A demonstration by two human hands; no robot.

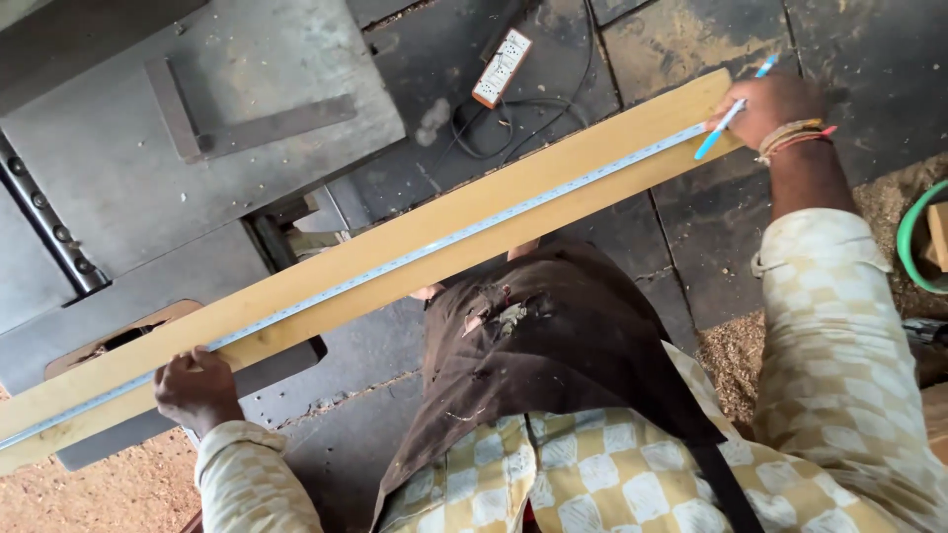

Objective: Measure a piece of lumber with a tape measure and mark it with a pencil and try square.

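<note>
1. Right hand closed around a blue pen, tip touching the far end of the tape.
2. Left hand curled shut, pinning the measuring tape down at the near end.
3. Tape stretched along a long wooden plank, lying partly across the grey table saw.
4. Marking step, likely; calls for a steady tape and a short pen stroke.

Soft, even daylight, faint shadows, sharp focus, slight bending toward edges.
</note>
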